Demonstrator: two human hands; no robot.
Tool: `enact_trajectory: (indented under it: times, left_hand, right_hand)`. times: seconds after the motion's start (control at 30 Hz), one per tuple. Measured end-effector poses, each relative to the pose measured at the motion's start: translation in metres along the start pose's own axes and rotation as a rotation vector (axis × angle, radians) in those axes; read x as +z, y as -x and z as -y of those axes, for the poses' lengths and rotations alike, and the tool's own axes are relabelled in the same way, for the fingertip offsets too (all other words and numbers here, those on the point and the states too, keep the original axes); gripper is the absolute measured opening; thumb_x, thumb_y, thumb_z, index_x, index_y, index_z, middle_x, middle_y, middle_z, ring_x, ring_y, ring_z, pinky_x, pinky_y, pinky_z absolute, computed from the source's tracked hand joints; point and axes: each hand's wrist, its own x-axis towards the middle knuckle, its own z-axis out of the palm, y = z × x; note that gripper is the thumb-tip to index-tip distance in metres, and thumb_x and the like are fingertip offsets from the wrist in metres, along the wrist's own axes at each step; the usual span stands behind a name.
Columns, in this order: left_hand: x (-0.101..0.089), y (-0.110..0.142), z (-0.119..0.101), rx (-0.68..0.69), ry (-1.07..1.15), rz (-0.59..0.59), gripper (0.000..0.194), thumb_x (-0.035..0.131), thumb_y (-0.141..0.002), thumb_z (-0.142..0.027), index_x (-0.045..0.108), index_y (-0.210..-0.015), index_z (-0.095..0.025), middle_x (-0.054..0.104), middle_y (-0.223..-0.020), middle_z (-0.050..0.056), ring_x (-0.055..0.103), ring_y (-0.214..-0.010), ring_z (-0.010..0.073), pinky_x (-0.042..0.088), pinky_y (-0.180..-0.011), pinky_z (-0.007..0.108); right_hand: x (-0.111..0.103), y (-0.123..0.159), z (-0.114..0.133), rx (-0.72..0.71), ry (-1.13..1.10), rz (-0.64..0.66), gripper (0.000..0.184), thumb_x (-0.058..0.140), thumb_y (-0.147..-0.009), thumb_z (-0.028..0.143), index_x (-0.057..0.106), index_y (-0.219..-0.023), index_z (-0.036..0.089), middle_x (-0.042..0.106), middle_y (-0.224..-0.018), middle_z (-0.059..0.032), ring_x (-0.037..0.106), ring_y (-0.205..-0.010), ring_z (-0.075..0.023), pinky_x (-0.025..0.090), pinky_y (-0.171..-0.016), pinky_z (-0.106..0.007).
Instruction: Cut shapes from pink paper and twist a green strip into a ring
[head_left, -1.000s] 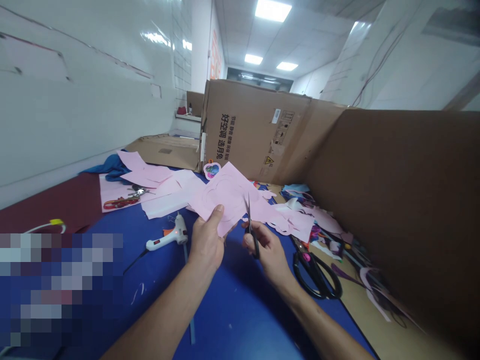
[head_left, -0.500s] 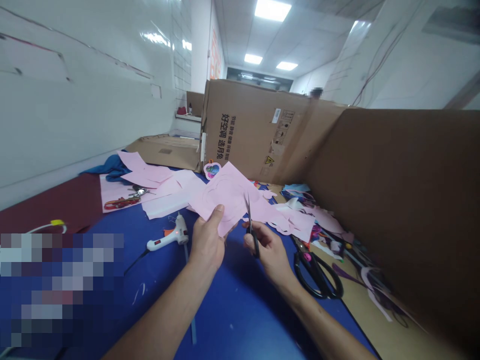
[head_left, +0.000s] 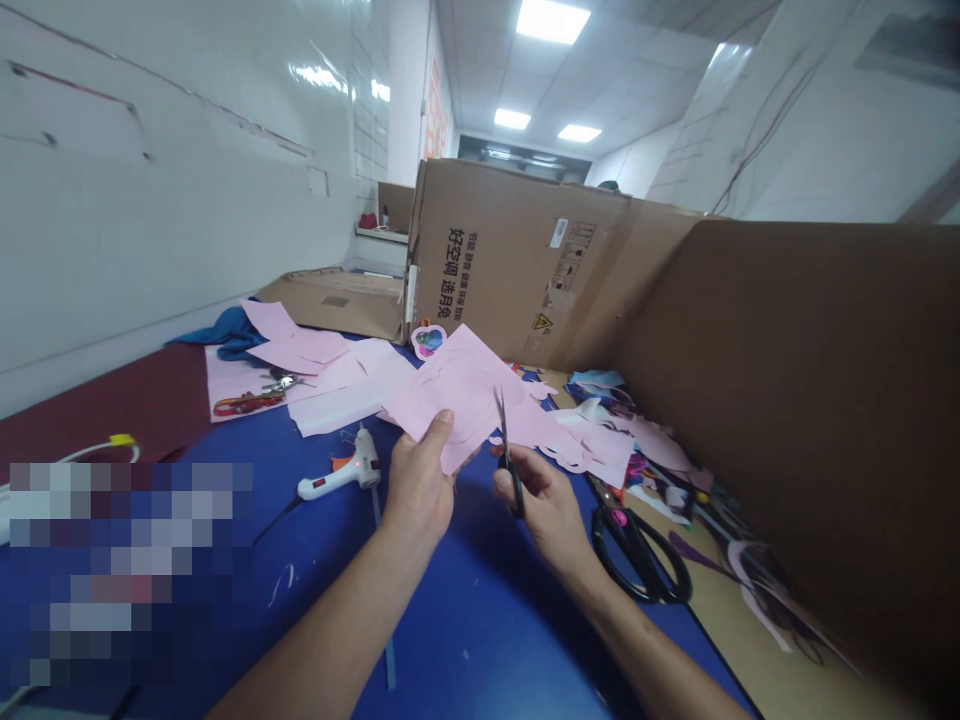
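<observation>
My left hand [head_left: 424,475] grips the lower corner of a pink sheet of paper [head_left: 469,385], thumb on top and the other fingers beneath. Faint curved outlines show on the sheet's face. My right hand [head_left: 546,500] is closed around the black handles of a small pair of scissors [head_left: 512,480]. Their blades point up, close by the sheet's right edge; whether they touch the paper I cannot tell. To the right of that hand lies a larger pair of black-handled scissors [head_left: 637,550]. A white glue gun [head_left: 341,475] rests left of my left hand.
Pink paper pieces [head_left: 300,345] and a red-handled tool [head_left: 251,400] lie at the back left. More cut paper [head_left: 592,440] and mixed scraps [head_left: 682,490] spread to the right. Cardboard [head_left: 517,260] walls in the back and right of the blue table [head_left: 457,640].
The whole view has shifted slightly, so everything sits a little farther right. Both hands keep the same hold on the sheet and the scissors.
</observation>
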Motion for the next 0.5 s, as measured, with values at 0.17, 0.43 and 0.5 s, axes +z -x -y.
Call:
enact_trajectory:
  times: [0.17,0.43,0.5]
  left_hand:
    - [0.0012,0.001,-0.0011,-0.006,0.003,-0.01,0.042,0.085,-0.079,-0.014,0.075,-0.119,-0.017,0.082,-0.111,0.013,0.079,-0.099,0.0266,0.065,-0.088,0.039]
    - [0.0006,0.0012,-0.001,-0.002,0.005,-0.032,0.036,0.083,-0.081,-0.012,0.076,-0.116,-0.015,0.081,-0.112,0.015,0.077,-0.108,0.0281,0.062,-0.096,0.04]
    - [0.0004,0.0007,-0.0006,-0.006,0.0,-0.033,0.032,0.08,-0.084,-0.011,0.076,-0.116,-0.015,0.081,-0.112,0.014,0.077,-0.108,0.0267,0.062,-0.097,0.039]
  right_hand:
    - [0.0006,0.0001,0.0005,0.003,0.004,-0.006,0.048,0.079,-0.081,0.057,0.075,-0.11,0.02,0.061,-0.077,-0.0008,0.05,-0.07,-0.0173,0.042,-0.063,-0.03]
    - [0.0,-0.0003,-0.0008,0.01,0.001,-0.003,0.046,0.079,-0.081,0.055,0.076,-0.111,0.02,0.06,-0.076,-0.0005,0.05,-0.07,-0.0173,0.04,-0.063,-0.03]
    - [-0.0004,-0.0002,-0.0023,0.014,-0.006,-0.002,0.047,0.08,-0.081,0.055,0.076,-0.111,0.019,0.059,-0.077,-0.0003,0.049,-0.07,-0.0169,0.039,-0.064,-0.03]
